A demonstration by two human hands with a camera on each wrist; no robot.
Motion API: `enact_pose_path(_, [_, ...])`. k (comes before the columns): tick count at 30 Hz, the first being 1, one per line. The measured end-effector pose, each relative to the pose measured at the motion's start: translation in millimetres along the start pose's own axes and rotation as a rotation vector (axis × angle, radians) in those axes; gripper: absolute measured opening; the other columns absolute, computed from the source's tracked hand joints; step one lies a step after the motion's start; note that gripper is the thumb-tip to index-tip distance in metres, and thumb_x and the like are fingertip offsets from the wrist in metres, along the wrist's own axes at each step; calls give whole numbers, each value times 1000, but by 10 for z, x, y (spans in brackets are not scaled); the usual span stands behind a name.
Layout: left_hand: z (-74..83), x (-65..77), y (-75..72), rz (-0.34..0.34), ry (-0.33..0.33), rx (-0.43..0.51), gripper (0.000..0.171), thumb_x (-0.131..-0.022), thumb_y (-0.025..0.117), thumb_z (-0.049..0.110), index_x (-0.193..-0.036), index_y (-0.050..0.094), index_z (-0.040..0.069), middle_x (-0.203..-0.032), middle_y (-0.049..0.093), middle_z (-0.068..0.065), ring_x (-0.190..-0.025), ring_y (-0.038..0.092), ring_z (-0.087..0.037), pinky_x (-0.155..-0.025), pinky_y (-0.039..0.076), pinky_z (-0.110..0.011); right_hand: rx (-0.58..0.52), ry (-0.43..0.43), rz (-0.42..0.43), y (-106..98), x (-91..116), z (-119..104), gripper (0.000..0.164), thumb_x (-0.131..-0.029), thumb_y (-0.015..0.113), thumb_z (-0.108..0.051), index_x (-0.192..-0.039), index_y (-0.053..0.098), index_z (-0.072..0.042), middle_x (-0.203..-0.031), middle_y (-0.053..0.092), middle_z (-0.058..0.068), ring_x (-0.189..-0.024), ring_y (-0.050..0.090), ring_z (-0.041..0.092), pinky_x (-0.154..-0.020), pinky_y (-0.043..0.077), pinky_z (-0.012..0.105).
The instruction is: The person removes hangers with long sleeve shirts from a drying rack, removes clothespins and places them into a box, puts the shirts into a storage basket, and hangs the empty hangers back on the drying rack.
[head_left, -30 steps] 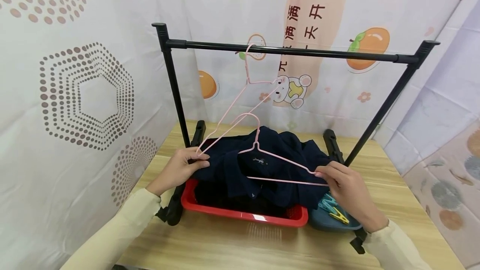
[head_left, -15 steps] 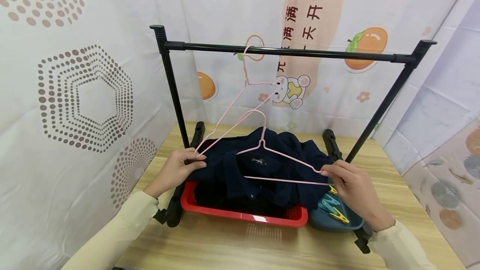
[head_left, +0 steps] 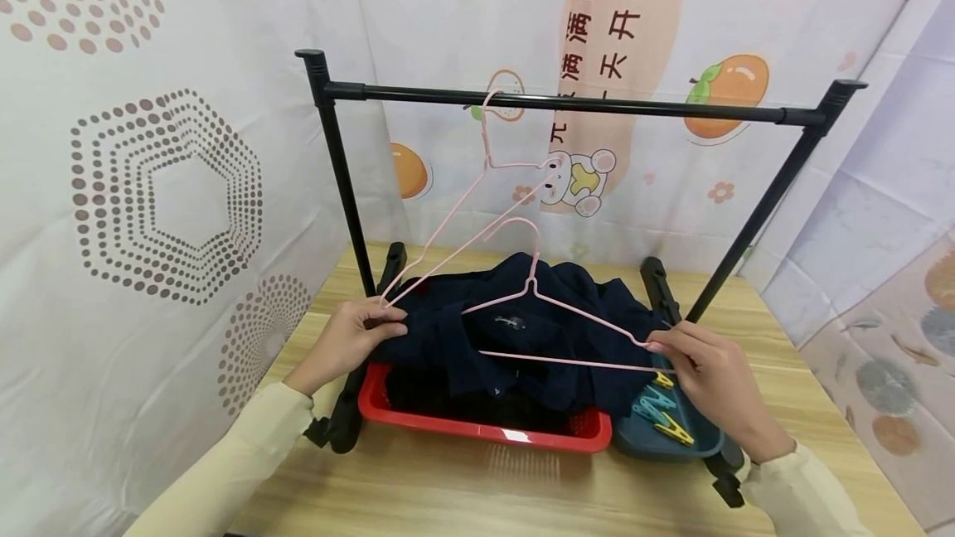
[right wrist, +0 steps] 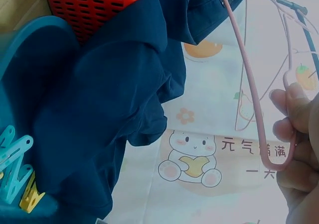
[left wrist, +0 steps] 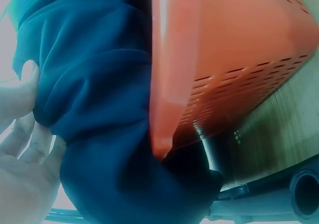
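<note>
A navy collared shirt (head_left: 522, 330) lies heaped over the red basket (head_left: 515, 436), its neck label facing up. With thumb and fingers my left hand (head_left: 348, 341) grips the shirt's left side; the left wrist view shows the thumb on the cloth. My right hand (head_left: 709, 375) pinches the right end of a pink wire hanger (head_left: 585, 317). This hanger's left end disappears beneath the collar, and its hook stands up above the shirt. A second pink hanger (head_left: 451, 210) hangs from the rail, its lower left corner right at my left fingertips in the head view.
A black garment rack (head_left: 597, 108) stands over the basket, with feet on both sides. At right, a dark blue basin (head_left: 705, 437) holds teal and yellow clothes pegs (head_left: 656, 408). Printed curtains (head_left: 477, 15) rise behind the wooden table (head_left: 418, 487).
My right hand has shifted slightly to the right with the held hanger, whose hook moved right too. The left hand keeps its hold, nearly still.
</note>
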State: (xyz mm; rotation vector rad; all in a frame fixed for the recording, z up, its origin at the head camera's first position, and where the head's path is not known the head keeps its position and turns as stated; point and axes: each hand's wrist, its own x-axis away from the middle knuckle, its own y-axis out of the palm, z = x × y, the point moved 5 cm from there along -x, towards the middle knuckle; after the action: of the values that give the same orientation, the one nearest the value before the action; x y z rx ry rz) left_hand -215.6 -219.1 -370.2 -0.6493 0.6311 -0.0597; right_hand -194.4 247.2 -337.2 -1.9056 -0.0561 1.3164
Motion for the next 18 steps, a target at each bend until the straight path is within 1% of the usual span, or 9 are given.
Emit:
enact_pose_path(2, [-12,7,5,-4,-6,6,18,-82,85,2,-98,82,10,-89,73,6,-81,67,-9,-70,55,-23,1,3,-3,-12,21,14,47,-107,51,-43,-93,79,-7,-78,61,-9,-61,40,1,-57,32,14])
enact_pose_path(5, [-35,13,13,0,4,15,18,-81,85,1,-96,82,10,-89,72,5,-79,67,-9,-69,55,-22,5,7,0,-33,56,47,47,-107,52,-42,-93,78,-6,-78,62,-8,-61,42,1,-57,33,14])
enact_pose_path(9, [-77,15,14,-4,1,26,18,-81,85,-1,-96,82,10,-88,72,5,-78,67,-9,-70,56,-22,22,10,7,-70,101,106,49,-108,51,-43,-94,79,-6,-81,67,-6,-63,48,1,-57,36,14])
enact_pose_path(13, [-116,22,8,-30,-43,22,18,-82,84,0,-97,82,9,-89,73,5,-79,68,-9,-71,57,-24,35,47,-19,-109,142,167,51,-108,50,-45,-94,79,-6,-82,67,-6,-64,47,-2,-57,36,14])
enact_pose_path(15, [-143,33,16,-53,-70,21,17,-83,84,1,-98,82,8,-90,74,3,-80,69,-10,-72,57,-26,45,70,-34,-123,167,199,53,-108,49,-46,-93,79,-5,-81,65,-7,-64,45,-3,-58,35,13])
enact_pose_path(18, [-202,61,37,-92,-105,8,17,-84,84,3,-100,82,8,-92,75,2,-81,69,-10,-73,58,-27,54,85,-39,-136,196,233,54,-108,48,-47,-93,79,-5,-81,66,-6,-64,45,-3,-58,35,12])
